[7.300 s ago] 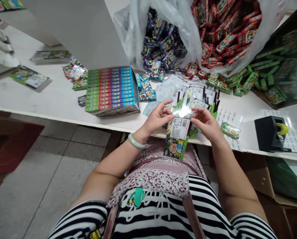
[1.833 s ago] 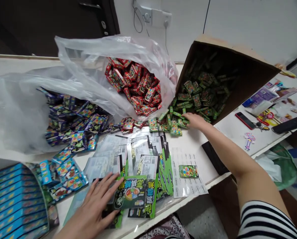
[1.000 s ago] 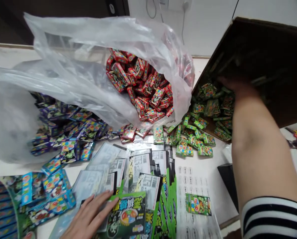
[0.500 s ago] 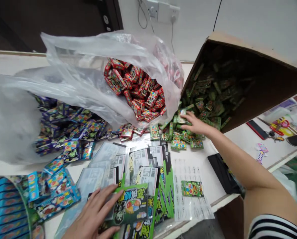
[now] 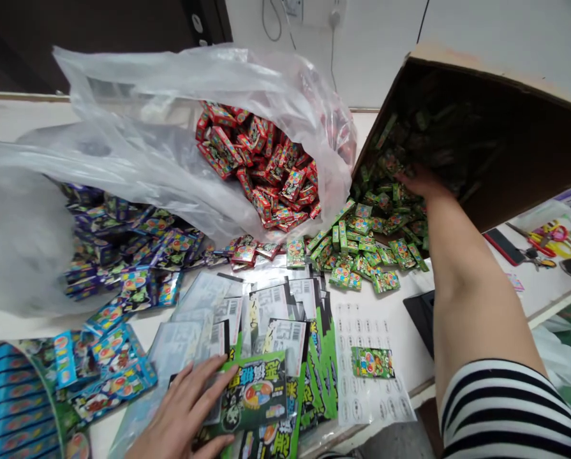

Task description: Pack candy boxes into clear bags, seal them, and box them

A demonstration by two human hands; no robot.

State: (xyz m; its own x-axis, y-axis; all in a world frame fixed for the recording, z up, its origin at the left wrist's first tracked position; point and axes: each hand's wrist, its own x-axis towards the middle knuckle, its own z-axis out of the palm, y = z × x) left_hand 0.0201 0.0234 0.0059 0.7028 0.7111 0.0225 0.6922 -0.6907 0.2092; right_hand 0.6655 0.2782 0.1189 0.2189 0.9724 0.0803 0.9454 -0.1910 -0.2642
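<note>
My left hand lies with its fingers spread on a dark green printed packet, above a fan of green and black packets. My right hand reaches into the open cardboard box, among small green packs; its fingers are in shadow and partly hidden. More green packs spill out at the box's mouth. Beside the box, a clear plastic bag holds small red boxes. A single green pack rests on a sheet of oval stickers.
Purple packs fill another bag at the left. Blue packets lie near a round tub of blue boxes. A black object sits beside my right forearm. Scissors and tools lie at the far right.
My right hand has moved from the green packs at the box's mouth up and deeper into the box. More green packs show in front of it. My left hand has barely moved.
</note>
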